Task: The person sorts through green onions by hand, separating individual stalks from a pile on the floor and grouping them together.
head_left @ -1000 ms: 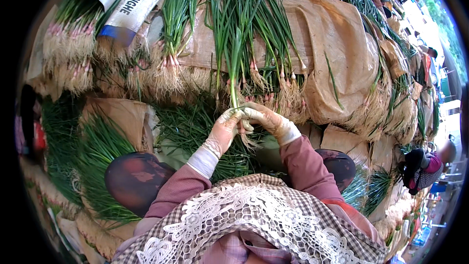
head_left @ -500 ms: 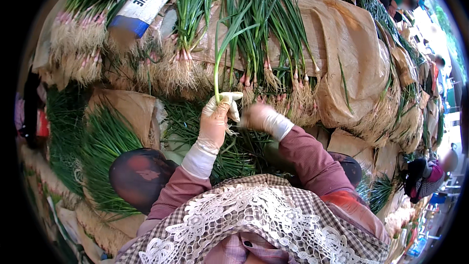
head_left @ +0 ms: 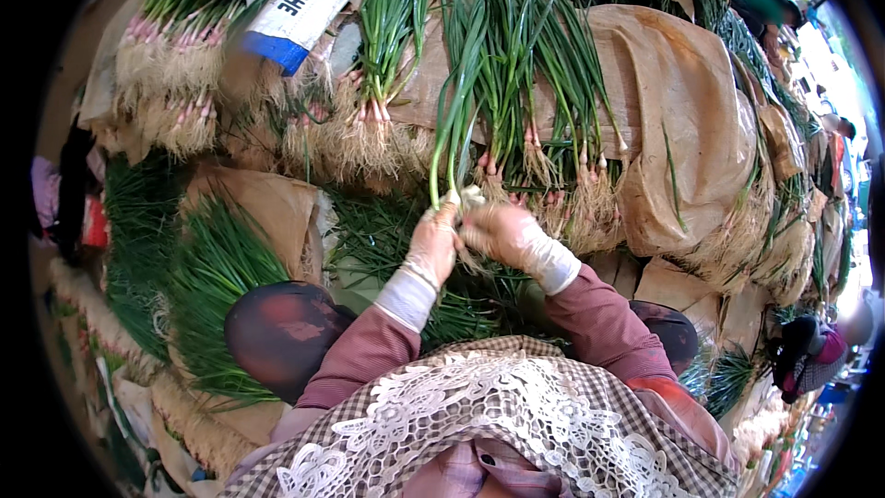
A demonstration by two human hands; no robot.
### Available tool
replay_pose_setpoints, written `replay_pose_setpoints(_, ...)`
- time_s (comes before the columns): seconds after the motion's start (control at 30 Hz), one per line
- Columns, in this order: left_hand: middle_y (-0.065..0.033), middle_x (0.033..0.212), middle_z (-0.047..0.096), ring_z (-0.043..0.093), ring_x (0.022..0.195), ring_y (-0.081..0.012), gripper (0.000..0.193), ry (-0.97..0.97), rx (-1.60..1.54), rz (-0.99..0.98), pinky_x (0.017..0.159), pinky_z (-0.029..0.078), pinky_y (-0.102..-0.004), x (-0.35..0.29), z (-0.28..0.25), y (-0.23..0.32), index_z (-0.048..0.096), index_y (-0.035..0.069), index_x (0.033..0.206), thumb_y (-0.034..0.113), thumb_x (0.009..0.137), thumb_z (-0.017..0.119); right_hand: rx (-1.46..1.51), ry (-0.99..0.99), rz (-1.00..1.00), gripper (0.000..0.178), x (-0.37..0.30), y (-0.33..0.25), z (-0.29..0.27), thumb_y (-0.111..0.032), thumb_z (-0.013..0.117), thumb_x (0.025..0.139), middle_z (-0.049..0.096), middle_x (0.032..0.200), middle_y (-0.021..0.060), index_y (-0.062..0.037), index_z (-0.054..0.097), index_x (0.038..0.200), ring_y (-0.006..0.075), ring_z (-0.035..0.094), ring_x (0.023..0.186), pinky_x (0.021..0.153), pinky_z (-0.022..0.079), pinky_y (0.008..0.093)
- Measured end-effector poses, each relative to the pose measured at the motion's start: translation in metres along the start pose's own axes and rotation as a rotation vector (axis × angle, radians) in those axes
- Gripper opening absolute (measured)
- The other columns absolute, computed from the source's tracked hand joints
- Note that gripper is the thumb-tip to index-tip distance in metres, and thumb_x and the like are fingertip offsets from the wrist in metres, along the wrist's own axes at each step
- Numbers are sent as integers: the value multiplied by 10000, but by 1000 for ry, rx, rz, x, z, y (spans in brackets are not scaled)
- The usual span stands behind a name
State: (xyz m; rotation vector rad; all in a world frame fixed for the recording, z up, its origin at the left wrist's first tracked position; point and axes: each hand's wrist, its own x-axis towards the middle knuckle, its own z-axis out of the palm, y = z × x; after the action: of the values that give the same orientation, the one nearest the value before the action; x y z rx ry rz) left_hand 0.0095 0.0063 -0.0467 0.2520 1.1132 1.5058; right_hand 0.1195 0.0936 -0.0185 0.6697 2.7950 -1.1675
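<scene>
My left hand (head_left: 433, 244), in a thin pale glove, is closed around the lower ends of a couple of long green garlic stalks (head_left: 440, 161). Their leaves point away from me, over the laid-out bundles. Pressed close to it, my gloved right hand (head_left: 509, 232) has its fingers curled at the root end of the stalks. What exactly its fingertips hold is blurred and partly hidden. Just beyond my hands lie more green garlic plants (head_left: 502, 83) with pinkish bulbs and long pale roots.
Brown sheeting (head_left: 678, 120) covers plants at the right. A white and blue sack (head_left: 318, 0) rests among bundles at the far left. Loose greens (head_left: 221, 263) are heaped beside my left knee (head_left: 286, 337). Another person (head_left: 816, 350) crouches at the right edge.
A second stalk now stands beside the one in my left hand. My right hand has closed in against the left. The whole view has shifted slightly.
</scene>
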Motion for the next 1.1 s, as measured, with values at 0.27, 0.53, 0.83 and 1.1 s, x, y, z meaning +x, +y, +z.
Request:
replay_pose_setpoints(0.27, 20, 466, 370, 306, 399, -104, 304, -107, -494, -251, 369, 256, -216, -10, 7, -14, 473, 79, 728, 340, 848, 373, 573, 306, 248, 298, 23, 13, 12, -248, 564, 764, 561, 846, 53, -34, 534, 969, 140, 516, 795, 728, 411, 248)
replay_pose_setpoints(0.53, 32, 443, 294, 288, 399, -100, 359, -295, -684, -214, 386, 264, -218, -27, 20, 7, 509, 42, 796, 378, 832, 389, 1963, 197, 309, 348, 28, -6, 8, -337, 445, 821, 534, 643, 13, -21, 484, 961, 82, 493, 524, 484, 416, 182)
replay_pose_setpoints(0.83, 37, 362, 273, 259, 289, -84, 487, -676, -692, -22, 304, 258, -224, -36, 19, 22, 525, 46, 978, 458, 830, 313, 1002, 188, 298, 150, 32, -13, 40, -158, 468, 772, 550, 711, 82, -32, 528, 827, 186, 530, 691, 663, 424, 296)
replay_pose_setpoints(1.1, 23, 381, 282, 289, 323, -103, 442, -656, -487, 41, 311, 271, -219, -31, -3, 30, 549, 18, 908, 372, 864, 288, 1874, -129, -139, 283, 43, -6, 40, -303, 389, 848, 372, 524, -32, -55, 510, 787, 76, 336, 429, 414, 300, 199)
